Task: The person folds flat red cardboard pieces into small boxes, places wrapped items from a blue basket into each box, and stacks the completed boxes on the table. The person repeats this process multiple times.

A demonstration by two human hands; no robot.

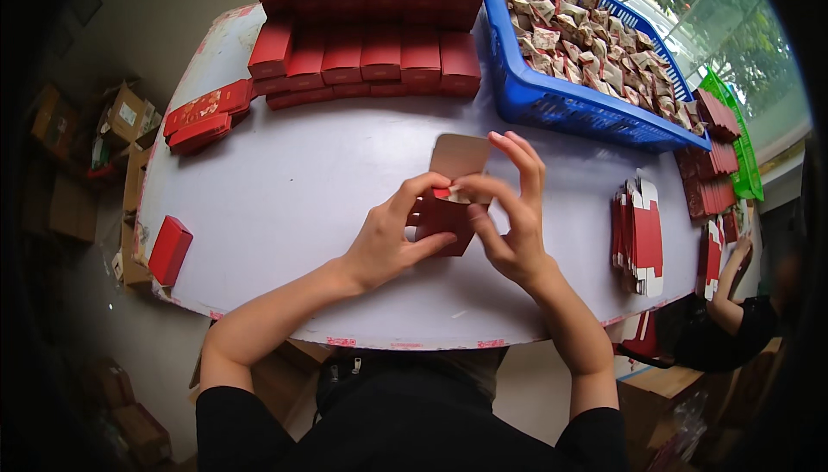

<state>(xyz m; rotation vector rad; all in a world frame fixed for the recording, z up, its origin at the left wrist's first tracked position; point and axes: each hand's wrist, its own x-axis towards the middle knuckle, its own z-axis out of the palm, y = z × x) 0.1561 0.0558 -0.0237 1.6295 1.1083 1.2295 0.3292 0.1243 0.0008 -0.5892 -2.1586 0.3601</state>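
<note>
Holding a small red carton (pixel 445 213) mid-desk, flap open: left hand (pixel 388 235) grips its side, right hand (pixel 509 213) pinches what looks like a sachet at its mouth. Finished boxes (pixel 371 53) stacked far; flat blanks (pixel 636 235) right, sachets fill blue basket (pixel 561 105).

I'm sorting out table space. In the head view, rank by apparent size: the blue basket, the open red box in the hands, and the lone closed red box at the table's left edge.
1. blue basket
2. open red box, though nearness to the camera enlarges it
3. lone closed red box
</note>
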